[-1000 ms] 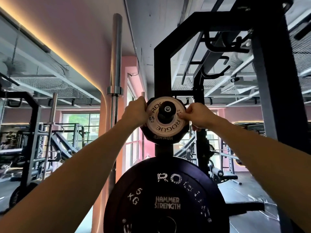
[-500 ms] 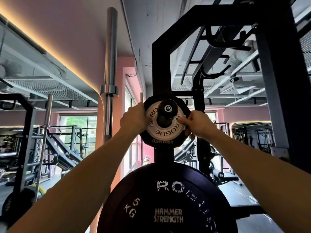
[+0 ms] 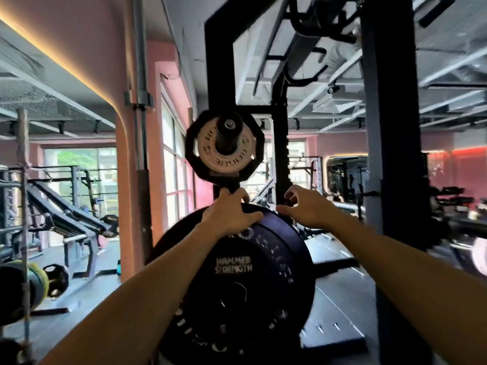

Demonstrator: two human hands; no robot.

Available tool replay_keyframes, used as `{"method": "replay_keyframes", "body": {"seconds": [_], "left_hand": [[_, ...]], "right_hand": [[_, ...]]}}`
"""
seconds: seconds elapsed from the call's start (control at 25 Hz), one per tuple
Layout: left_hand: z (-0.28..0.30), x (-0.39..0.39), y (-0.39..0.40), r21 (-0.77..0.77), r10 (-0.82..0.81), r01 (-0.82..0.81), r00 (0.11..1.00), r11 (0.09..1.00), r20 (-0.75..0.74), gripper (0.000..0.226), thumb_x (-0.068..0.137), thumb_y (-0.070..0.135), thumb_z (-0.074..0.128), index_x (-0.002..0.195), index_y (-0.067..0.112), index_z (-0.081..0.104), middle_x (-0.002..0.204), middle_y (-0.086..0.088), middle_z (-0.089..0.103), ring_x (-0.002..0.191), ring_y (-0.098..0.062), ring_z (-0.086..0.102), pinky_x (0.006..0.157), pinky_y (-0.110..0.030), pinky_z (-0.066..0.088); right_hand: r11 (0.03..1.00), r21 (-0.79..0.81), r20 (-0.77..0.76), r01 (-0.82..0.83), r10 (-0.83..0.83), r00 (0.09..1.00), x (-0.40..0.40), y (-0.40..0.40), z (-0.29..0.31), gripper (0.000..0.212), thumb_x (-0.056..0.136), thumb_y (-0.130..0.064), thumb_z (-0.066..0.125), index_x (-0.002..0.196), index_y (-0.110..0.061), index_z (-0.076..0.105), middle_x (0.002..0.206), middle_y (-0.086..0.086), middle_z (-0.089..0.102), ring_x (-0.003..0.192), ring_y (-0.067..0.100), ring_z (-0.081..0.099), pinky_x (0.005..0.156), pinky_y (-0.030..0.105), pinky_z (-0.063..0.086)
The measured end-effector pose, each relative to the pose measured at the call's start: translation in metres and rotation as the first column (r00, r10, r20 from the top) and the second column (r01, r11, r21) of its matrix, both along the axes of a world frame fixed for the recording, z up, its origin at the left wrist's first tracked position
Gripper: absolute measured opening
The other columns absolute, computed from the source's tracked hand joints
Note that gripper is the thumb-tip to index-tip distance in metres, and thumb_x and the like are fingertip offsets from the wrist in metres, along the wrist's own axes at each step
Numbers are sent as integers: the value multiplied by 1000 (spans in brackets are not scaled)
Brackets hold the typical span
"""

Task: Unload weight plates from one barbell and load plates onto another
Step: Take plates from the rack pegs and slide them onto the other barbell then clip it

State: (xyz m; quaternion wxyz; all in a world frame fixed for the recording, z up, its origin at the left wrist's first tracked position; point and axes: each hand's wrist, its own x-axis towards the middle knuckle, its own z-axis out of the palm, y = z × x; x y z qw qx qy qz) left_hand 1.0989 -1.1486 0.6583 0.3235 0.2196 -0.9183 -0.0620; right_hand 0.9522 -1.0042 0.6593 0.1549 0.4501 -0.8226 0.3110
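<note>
A small white plate [image 3: 210, 151] sits on the upper storage peg [image 3: 228, 130] of the black rack, in front of a black twelve-sided plate [image 3: 193, 164]. Neither hand touches it. Below hangs a large black bumper plate [image 3: 250, 299] marked Hammer Strength. My left hand [image 3: 229, 213] lies over the top rim of that bumper plate with fingers curled on the edge. My right hand [image 3: 307, 206] hovers at the rim's upper right, fingers spread and loosely bent, holding nothing.
The black rack upright [image 3: 390, 154] stands close on the right. A steel barbell [image 3: 141, 101] stands upright against the pink wall at left. More racks and benches [image 3: 66, 206] fill the left background, and plates lie low at the far left [image 3: 37, 285].
Both hands let go of the small white plate on the upper peg and dropped to the top rim of the large bumper plate. The view tilted downward.
</note>
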Motion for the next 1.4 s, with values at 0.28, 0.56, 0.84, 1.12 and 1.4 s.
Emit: {"method": "replay_keyframes", "body": {"seconds": [0.28,0.56,0.84,1.12,1.4], "left_hand": [[-107,-81,94,195,-378,340,900,920,216,68,73,62,71,125,23,53,117,-5,52,102,-23,56,85,-30,45],[-272,-112,224,458,-632,445,637,769,442,68,72,67,68,125,28,52,125,-2,51,113,-23,53,93,-34,45],[-441,-61,396,621,-740,424,221,659,635,71,66,73,67,121,29,55,125,-1,58,107,-21,58,95,-35,47],[-578,38,521,669,-643,256,-187,698,743,81,67,74,64,132,27,50,135,0,50,113,-19,55,97,-36,46],[-630,80,592,656,-573,243,-334,715,749,70,73,66,66,127,22,54,127,-2,57,106,-17,55,91,-32,46]], "right_hand": [[935,214,147,283,-317,937,-32,143,-130,58,80,-58,61,125,-23,52,129,6,59,114,26,57,98,41,46],[774,416,416,477,-628,657,5,325,-305,67,79,-60,63,132,-22,49,138,5,54,122,25,54,104,39,43],[671,548,650,500,-718,250,137,488,-465,60,86,-57,57,135,-23,46,142,5,48,126,25,50,104,44,42],[630,621,752,466,-647,-126,290,608,-590,62,85,-59,56,135,-22,47,139,2,52,122,23,53,103,41,42],[646,661,751,382,-560,-352,362,674,-643,54,93,-46,54,130,-7,52,135,11,54,120,28,53,100,38,44]]}}
